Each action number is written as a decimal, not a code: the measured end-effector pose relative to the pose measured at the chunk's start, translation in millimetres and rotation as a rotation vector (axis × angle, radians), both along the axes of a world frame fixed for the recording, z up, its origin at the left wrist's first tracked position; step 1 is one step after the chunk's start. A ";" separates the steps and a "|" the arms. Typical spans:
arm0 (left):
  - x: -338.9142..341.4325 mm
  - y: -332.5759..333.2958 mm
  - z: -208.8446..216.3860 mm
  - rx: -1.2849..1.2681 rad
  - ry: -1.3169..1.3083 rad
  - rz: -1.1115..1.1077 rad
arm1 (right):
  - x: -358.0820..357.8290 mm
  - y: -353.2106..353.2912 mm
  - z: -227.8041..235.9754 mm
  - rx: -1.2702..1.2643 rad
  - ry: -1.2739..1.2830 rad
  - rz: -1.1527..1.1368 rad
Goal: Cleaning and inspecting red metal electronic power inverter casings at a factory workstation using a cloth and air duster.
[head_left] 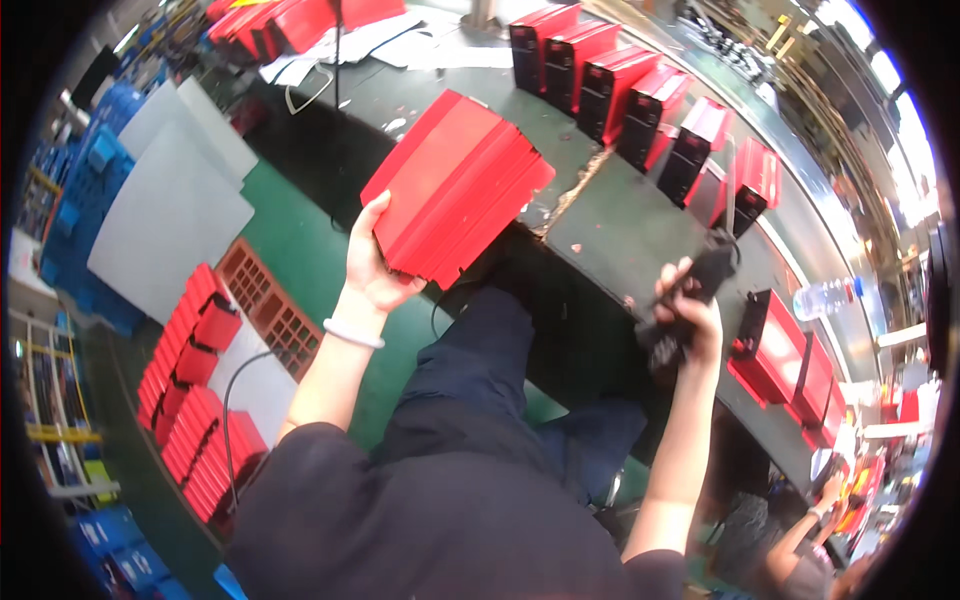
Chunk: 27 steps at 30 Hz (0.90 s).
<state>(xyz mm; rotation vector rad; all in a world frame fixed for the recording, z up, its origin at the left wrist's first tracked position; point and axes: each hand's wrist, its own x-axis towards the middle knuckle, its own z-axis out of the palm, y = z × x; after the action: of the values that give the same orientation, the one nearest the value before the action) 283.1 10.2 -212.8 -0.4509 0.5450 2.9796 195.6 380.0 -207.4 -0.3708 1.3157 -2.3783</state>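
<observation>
My left hand point(375, 262) grips a red ribbed metal casing point(455, 190) by its lower left side, thumb on the near face. The casing is tilted and held above the near edge of the dark green workbench point(445, 95). On the right, my right hand point(692, 315) is wrapped round a black handheld tool point(712, 265), shaped like an electric screwdriver. Motion smears the tool, and its tip cannot be made out. The two hands are well apart.
Several red-and-black box units point(605, 95) stand in a row along the bench's far side. More red units point(770, 345) and a clear bottle point(828, 298) are at right. Red casings point(205, 430) are stacked at lower left. Another person's arm point(805, 530) shows at lower right.
</observation>
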 end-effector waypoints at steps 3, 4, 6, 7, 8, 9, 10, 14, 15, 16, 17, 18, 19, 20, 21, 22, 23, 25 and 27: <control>5.3 -27.1 -13.3 -0.052 -0.026 0.109 | 55.0 -13.5 7.1 0.178 -0.061 0.211; 6.2 -38.4 -20.0 -0.084 -0.018 0.113 | 63.8 -24.9 10.8 0.284 -0.057 0.453; 7.8 -63.1 -33.4 -0.104 -0.011 0.115 | 91.3 -51.6 -4.3 0.537 0.256 0.588; 12.5 -70.1 -39.2 -0.118 -0.036 0.115 | 94.2 -60.8 -13.7 0.852 0.592 0.644; 17.1 -76.0 -42.2 -0.135 -0.097 0.177 | 101.7 -73.3 -11.4 0.906 0.596 0.643; 21.4 -81.4 -45.5 -0.154 -0.157 0.239 | 104.9 -80.7 -9.6 0.971 0.657 0.579; 29.6 -87.1 -50.6 -0.171 -0.183 0.239 | 106.4 -87.2 -8.1 1.034 0.719 0.522; 49.7 -100.3 -71.8 -0.213 -0.253 0.283 | 92.3 -106.0 -4.4 1.087 0.767 0.280; 52.9 -102.8 -76.0 -0.218 -0.228 0.252 | 87.7 -111.0 -6.9 1.106 0.731 0.301; 56.3 -106.5 -80.4 -0.221 -0.234 0.253 | 86.2 -115.4 -8.6 1.117 0.741 0.299; 58.5 -110.4 -84.8 -0.253 -0.238 0.248 | 85.1 -119.3 -9.9 1.130 0.753 0.296; 60.8 -113.7 -88.5 -0.284 -0.240 0.243 | 83.5 -122.6 -9.9 1.134 0.755 0.308; 63.5 -116.2 -91.5 -0.285 -0.244 0.243 | 83.0 -125.7 -11.7 1.132 0.752 0.310; 65.9 -118.4 -94.0 -0.286 -0.275 0.265 | 82.4 -128.7 -14.5 1.144 0.750 0.287; 68.2 -120.1 -96.3 -0.287 -0.307 0.287 | 81.7 -131.6 -17.5 1.155 0.748 0.264; 70.4 -121.7 -98.0 -0.287 -0.309 0.287 | 80.8 -135.0 -20.9 1.158 0.736 0.246; 73.1 -122.9 -99.4 -0.276 -0.339 0.302 | 80.6 -138.4 -20.7 1.157 0.735 0.247; 76.9 -124.5 -102.8 -0.266 -0.371 0.316 | 81.5 -144.5 -19.6 1.206 0.688 0.395; 79.5 -125.9 -105.6 -0.268 -0.408 0.332 | 82.2 -147.5 -25.9 1.148 0.760 0.385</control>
<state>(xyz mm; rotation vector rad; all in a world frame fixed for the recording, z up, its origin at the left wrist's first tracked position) 362.6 -115.7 -318.3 -1.2484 0.8983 2.9783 277.8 232.5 -233.3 -1.0450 2.3641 -0.8731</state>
